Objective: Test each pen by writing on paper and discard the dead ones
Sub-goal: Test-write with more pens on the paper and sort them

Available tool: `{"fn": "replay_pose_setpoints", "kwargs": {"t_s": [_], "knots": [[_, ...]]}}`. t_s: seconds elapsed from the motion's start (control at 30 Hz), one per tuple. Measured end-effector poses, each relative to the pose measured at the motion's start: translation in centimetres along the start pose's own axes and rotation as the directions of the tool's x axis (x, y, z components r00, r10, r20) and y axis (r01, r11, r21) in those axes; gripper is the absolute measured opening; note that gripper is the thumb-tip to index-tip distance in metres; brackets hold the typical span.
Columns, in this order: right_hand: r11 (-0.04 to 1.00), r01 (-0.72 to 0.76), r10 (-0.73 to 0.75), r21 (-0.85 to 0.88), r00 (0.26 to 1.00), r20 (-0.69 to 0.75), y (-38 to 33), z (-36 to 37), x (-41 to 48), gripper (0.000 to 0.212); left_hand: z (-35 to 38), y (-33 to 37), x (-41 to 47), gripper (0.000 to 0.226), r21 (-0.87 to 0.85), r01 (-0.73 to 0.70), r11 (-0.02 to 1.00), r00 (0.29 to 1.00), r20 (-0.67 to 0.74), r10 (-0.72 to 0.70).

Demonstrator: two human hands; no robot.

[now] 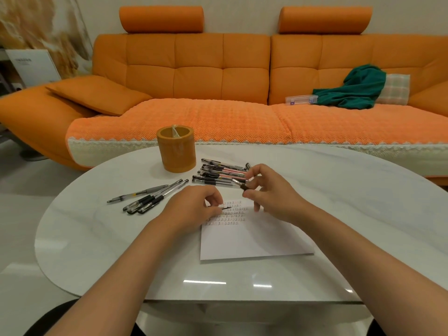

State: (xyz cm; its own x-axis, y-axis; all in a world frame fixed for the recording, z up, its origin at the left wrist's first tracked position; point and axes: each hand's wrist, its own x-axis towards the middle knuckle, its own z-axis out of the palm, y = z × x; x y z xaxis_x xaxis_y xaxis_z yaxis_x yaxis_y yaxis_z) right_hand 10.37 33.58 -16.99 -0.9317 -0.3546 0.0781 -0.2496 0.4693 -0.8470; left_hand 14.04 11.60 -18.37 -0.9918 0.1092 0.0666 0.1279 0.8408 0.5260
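- Your left hand [194, 207] is over the top part of the paper [254, 238]. Its fingers are curled in tight and pinch a thin dark tip [226, 208]. It may be the pen's point or its ink tube; I cannot tell which.
- Your right hand [271, 192] is up just beside the pile of pens [218, 172]. Its fingers pinch a short pen piece [242, 185], clear with a black end. It looks like a cap or a part of the pen's body.
- So the pen you are testing seems to be split between your two hands, right over the paper.
- The paper lies on the white worktop [97, 226]. Its top part has many rows of small marks, so I think lots of pens are tested. The lower part is bare.
- Four pens [148, 197] lie apart on the left, near the orange pen pot [176, 151]. I cannot tell if they are the good ones or the dead ones.
- The pile is big. If those pens wait for a test, much is left to do.
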Motion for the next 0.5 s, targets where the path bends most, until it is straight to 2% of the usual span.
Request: {"fn": "replay_pose_setpoints", "kwargs": {"t_s": [0.07,0.13,0.27,0.5], "knots": [[0.955,0.061,-0.068,-0.291,0.998,-0.013,0.25,-0.01,0.17,0.019,-0.07,0.19,-0.02,0.014,-0.053,-0.007,0.999,0.999,-0.035,0.006],[0.888,0.110,-0.111,-0.446,0.994,0.025,0.20,-0.03,-0.08,0.018,-0.09,0.29,0.03,0.014,-0.087,-0.018,0.996,0.998,-0.058,0.013],[0.827,0.181,-0.171,-0.533,0.983,0.069,0.06,0.21,-0.49,0.019,0.10,0.41,0.06,0.017,-0.087,-0.020,0.996,0.999,-0.050,0.015],[0.801,0.231,-0.209,-0.552,0.972,0.102,-0.10,0.42,-0.52,0.018,0.33,0.67,-0.11,0.016,-0.084,-0.050,0.995,0.998,-0.039,0.047]]}}
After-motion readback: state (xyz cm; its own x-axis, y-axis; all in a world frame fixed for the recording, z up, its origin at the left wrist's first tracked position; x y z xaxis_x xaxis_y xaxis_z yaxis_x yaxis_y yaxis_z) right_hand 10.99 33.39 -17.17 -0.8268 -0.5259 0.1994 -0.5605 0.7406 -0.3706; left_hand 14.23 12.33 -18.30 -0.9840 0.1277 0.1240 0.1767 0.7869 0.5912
